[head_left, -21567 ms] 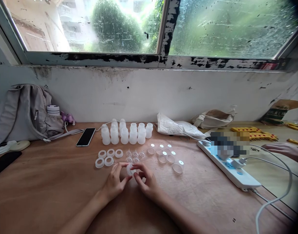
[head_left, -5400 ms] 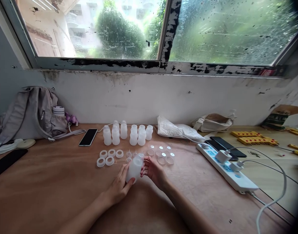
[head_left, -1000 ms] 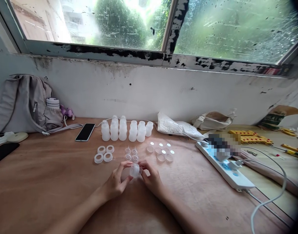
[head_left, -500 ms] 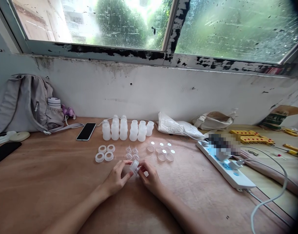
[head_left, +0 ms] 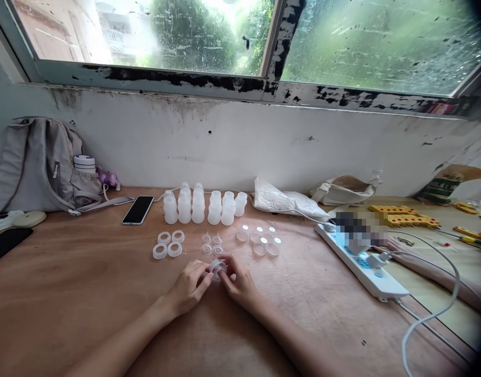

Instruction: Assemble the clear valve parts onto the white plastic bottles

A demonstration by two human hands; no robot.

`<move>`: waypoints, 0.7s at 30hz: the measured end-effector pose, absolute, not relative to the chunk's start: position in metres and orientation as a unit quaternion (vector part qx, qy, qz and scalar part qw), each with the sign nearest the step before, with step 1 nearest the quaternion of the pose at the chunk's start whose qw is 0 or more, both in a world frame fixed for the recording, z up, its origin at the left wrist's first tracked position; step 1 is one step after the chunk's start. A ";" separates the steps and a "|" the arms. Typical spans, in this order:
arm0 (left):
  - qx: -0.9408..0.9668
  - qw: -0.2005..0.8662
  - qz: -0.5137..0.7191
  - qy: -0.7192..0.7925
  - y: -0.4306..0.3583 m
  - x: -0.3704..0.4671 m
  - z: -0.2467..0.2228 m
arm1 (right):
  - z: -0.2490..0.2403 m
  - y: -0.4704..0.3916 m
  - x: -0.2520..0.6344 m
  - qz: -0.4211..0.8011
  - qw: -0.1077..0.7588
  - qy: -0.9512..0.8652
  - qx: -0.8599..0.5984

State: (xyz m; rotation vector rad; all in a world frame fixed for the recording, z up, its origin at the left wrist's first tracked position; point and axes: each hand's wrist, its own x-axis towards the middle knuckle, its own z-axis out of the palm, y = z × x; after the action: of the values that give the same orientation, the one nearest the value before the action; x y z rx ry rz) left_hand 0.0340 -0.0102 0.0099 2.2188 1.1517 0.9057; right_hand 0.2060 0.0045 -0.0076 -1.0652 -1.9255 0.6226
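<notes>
My left hand (head_left: 190, 287) grips the side of a translucent bottle collar ring (head_left: 217, 267), its fingers closed on the rim. A clear nipple seems to sit in the ring, partly hidden by fingers. From the other side my right hand (head_left: 238, 280) holds the same ring, with its thumb and fingers at the opening. Just beyond the hands lie several clear nipples (head_left: 211, 244). Left of these, several white collar rings (head_left: 168, 244) lie flat. To the right are several clear round caps (head_left: 259, 250) and small white discs (head_left: 264, 241).
Frosted bottles (head_left: 198, 205) stand in a row at the back. A phone (head_left: 137, 210) and a grey backpack (head_left: 36, 162) are on the left. On the right lie a white plastic packet (head_left: 283, 201) and a power strip (head_left: 366, 269) with looping cables.
The ring has turned in my hands, so its round opening now faces up towards me. My right thumb has come over to its near edge. The view has shifted slightly.
</notes>
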 end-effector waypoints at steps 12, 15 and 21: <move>0.748 0.338 0.366 0.439 -0.015 0.042 0.011 | -0.008 0.003 0.201 0.272 0.405 -0.759 -0.431; 0.730 0.346 0.376 0.454 -0.016 0.044 0.012 | -0.004 0.001 0.201 0.286 0.405 -0.758 -0.423; 0.698 0.357 0.389 0.483 -0.016 0.044 0.015 | 0.005 0.000 0.203 0.330 0.390 -0.759 -0.403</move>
State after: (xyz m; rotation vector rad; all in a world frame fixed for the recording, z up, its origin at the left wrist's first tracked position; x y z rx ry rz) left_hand 0.0444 -0.0161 0.0148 1.8017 1.2475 1.0051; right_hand 0.2025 0.0000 0.0052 -1.0254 -1.9298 0.8385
